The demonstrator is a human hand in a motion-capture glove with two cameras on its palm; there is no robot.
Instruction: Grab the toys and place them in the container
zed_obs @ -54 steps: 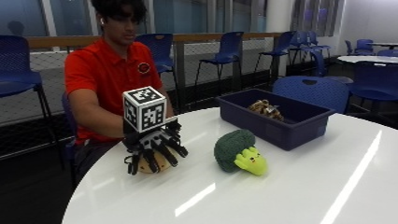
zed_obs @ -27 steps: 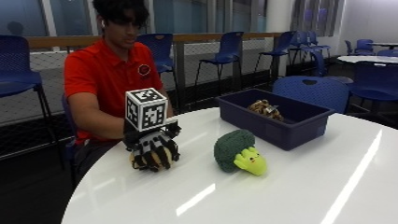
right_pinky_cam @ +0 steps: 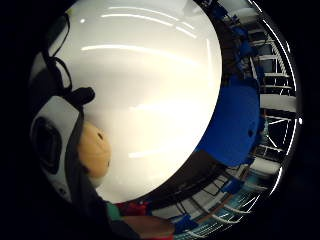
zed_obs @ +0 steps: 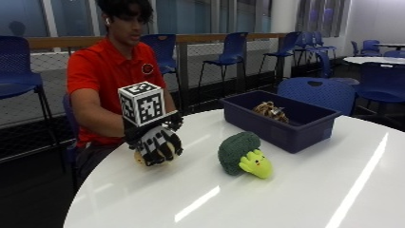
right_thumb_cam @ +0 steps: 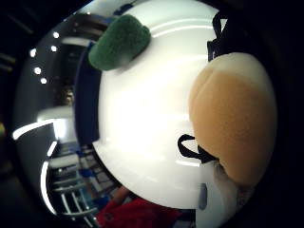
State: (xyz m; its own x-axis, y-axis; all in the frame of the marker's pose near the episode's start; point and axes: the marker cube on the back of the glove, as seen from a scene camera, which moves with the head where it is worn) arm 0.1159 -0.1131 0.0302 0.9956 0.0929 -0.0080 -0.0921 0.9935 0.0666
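The outside view showed a person seated at a round white table (zed_obs: 303, 190), with the gloved right hand (zed_obs: 155, 142) at the left-centre of the frame, its fingers curled down over a tan plush toy (zed_obs: 140, 159) that rested on the tabletop. Only a sliver of that toy showed beneath the glove. Near it, at the middle of the frame, a green broccoli plush toy (zed_obs: 244, 154) with a yellow-green face lay on its side on the table, apart from the hand. Behind the broccoli, in the right-centre of the frame, stood a dark blue container (zed_obs: 288, 126); a brown striped toy (zed_obs: 271, 110) lay inside it, close to its far wall. The broccoli lay just beside the container's near wall, whether touching I could not tell.

The thumb-side palm view had the tan plush toy (right_thumb_cam: 235, 118) filling the right part of the frame, close against the palm, with the broccoli plush toy (right_thumb_cam: 118, 42) at the upper left on the white table (right_thumb_cam: 142, 118) and the blue container (right_thumb_cam: 85, 99) behind it.

The little-finger-side palm view showed the tan plush toy (right_pinky_cam: 95, 150) at the lower left, against the table (right_pinky_cam: 150, 75).
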